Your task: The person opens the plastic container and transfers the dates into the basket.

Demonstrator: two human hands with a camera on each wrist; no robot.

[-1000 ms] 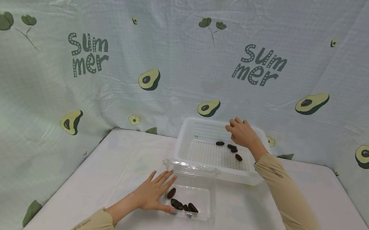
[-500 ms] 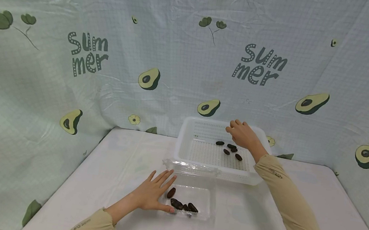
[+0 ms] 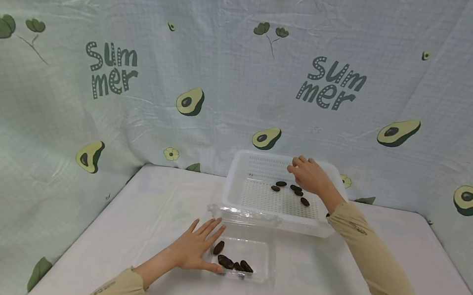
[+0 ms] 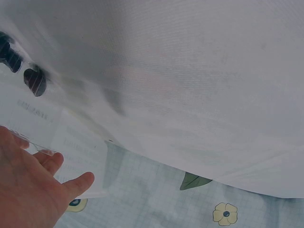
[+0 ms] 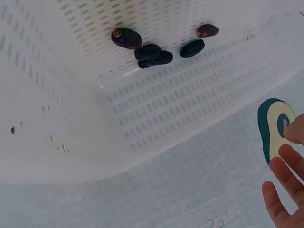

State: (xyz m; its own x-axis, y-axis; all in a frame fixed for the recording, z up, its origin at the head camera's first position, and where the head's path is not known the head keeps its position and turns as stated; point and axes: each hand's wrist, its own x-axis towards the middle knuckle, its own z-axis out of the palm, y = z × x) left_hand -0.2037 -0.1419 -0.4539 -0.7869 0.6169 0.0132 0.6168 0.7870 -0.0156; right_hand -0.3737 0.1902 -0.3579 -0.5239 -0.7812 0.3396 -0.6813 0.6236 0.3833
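In the head view, my left hand (image 3: 195, 248) rests with spread fingers on the left side of a clear plastic box (image 3: 264, 256), thumb at its front edge. Several dark dates (image 3: 226, 262) lie in that box, mostly along its front. My right hand (image 3: 310, 176) hovers over the white perforated basket (image 3: 234, 199). In the right wrist view, its fingers (image 5: 285, 178) are loosely bent and apart, and nothing shows between them. Several dates lie on the basket floor, including a browner date (image 5: 207, 31) a little apart from the others.
The clear box's raised lid (image 3: 245, 215) leans by the basket's front wall. Both containers stand on a white-covered table (image 3: 166, 203). Behind it hangs a pale curtain (image 3: 229, 67) printed with avocados and lettering.
A date appeared on the basket floor below my right hand, then moved left to lie near another date. My right hand has sunk slightly. The left hand has stayed put.
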